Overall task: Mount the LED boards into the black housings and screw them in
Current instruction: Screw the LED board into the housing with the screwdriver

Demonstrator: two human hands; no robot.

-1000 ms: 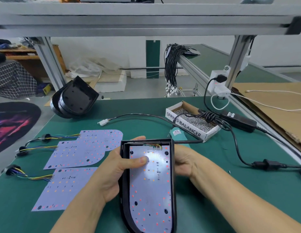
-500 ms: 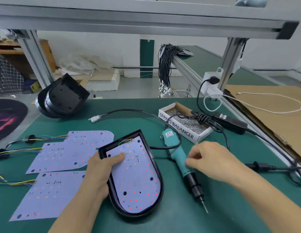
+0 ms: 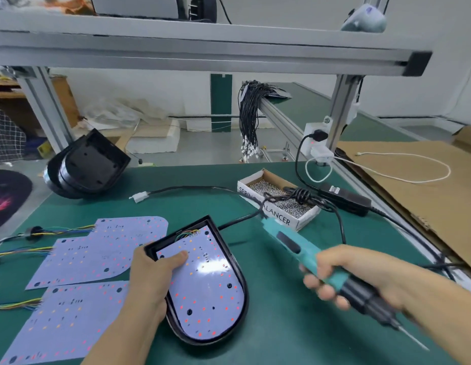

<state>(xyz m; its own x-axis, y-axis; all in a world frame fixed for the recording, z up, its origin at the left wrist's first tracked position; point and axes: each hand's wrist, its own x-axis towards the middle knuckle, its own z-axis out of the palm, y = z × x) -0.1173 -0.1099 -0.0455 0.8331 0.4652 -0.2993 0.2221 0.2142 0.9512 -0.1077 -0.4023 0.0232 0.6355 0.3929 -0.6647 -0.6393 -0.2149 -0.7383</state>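
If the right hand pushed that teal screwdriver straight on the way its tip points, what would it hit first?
Probably just the green table mat. The right hand grips the teal and black electric screwdriver, its tip aimed down and right, away from the black housing. Depth is unclear.

White wall (image 3: 160,96), grey floor (image 3: 197,154), aluminium frame (image 3: 202,48) over green-topped bench (image 3: 281,325).

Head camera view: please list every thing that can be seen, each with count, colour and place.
housing with LED board: one, black with white board, mat centre
loose LED boards: three, white, mat left
empty housings: a stack, black, far left
electric screwdriver: one, teal and black, right of the housing
screw box: one, white, holds silver screws, behind the screwdriver
power adapter: one, black, far right
mat: one, green, covers the bench
left hand: thumb presses the board
right hand: grips the screwdriver
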